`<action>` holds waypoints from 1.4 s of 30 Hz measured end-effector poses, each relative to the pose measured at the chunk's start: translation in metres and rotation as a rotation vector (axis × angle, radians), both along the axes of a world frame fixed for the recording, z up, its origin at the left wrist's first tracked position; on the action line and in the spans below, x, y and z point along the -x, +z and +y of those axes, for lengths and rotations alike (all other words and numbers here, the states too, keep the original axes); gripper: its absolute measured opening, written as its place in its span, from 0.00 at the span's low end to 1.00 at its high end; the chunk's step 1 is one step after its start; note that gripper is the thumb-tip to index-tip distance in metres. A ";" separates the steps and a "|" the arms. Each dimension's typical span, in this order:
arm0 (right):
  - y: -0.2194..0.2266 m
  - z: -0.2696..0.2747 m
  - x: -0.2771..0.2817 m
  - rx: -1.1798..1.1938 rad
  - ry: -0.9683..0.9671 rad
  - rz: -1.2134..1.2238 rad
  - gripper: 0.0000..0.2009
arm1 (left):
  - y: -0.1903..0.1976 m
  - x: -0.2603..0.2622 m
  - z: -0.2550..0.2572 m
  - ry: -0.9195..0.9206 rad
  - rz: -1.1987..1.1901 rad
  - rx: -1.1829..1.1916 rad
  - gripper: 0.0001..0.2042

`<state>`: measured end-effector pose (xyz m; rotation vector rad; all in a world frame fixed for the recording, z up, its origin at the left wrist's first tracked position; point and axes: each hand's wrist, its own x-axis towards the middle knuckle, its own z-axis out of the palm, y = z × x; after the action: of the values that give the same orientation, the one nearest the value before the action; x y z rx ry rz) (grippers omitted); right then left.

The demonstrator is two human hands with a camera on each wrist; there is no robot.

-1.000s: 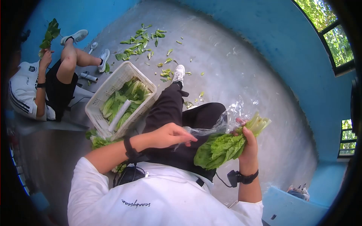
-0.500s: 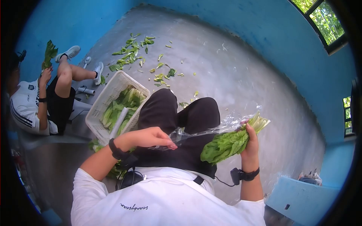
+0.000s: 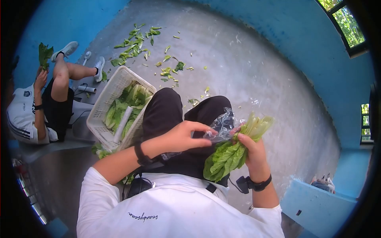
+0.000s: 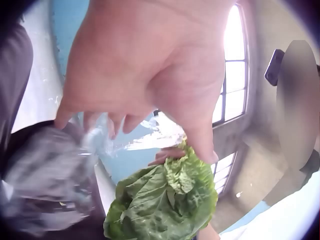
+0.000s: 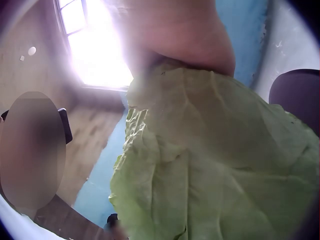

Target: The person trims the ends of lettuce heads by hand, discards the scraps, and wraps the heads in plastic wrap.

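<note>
My right hand (image 3: 254, 152) grips a bunch of leafy lettuce (image 3: 226, 158) around its stem end, thumb across the top. Pale cut stems stick out past the fingers, and the green leaves point down toward my lap. Clear plastic film (image 3: 225, 123) bunches up beside the stems. My left hand (image 3: 184, 137) reaches over to it, thumb and forefinger spread apart. In the left wrist view, crumpled film (image 4: 47, 180) hangs beside the left fingers, with the lettuce (image 4: 165, 195) below the thumb. Broad leaves (image 5: 200, 160) hide most of the right fingers in the right wrist view.
A white plastic crate (image 3: 95, 115) on my left holds lettuce and a white roll (image 3: 124, 123). Trimmed leaves (image 3: 133, 45) lie scattered on the grey floor (image 3: 270, 75). Another person (image 3: 39, 107) sits at far left holding greens. A blue ledge (image 3: 317, 206) stands at lower right.
My left hand drew back to the left with the film stretched, then came right, close to the lettuce. The film has slackened and bunched. The right hand keeps its hold, shifting slightly left.
</note>
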<state>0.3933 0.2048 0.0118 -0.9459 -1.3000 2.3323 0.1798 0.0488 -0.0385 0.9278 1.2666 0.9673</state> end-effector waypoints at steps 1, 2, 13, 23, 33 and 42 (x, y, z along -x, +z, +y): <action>-0.002 0.002 0.001 -0.016 0.007 -0.041 0.14 | -0.005 -0.003 0.005 0.038 -0.116 0.139 0.17; -0.004 0.003 0.001 -0.031 0.009 -0.085 0.16 | -0.006 -0.009 0.003 0.154 -0.125 0.036 0.09; -0.009 0.026 -0.016 -0.041 -0.015 -0.204 0.17 | -0.027 -0.014 -0.002 0.340 -0.404 -0.070 0.15; 0.005 0.040 -0.028 -0.191 0.194 -0.268 0.20 | -0.028 -0.029 0.000 0.381 -0.765 0.036 0.20; -0.002 0.018 -0.007 -0.396 0.443 -0.225 0.12 | -0.027 -0.026 -0.001 0.351 -0.620 0.163 0.19; 0.010 -0.008 -0.024 -0.530 0.576 -0.279 0.15 | -0.018 -0.017 -0.005 0.514 -0.782 0.077 0.13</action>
<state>0.4177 0.1970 0.0215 -0.8042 -2.4160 2.0497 0.1972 0.0438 -0.0565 0.0953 0.8500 1.4802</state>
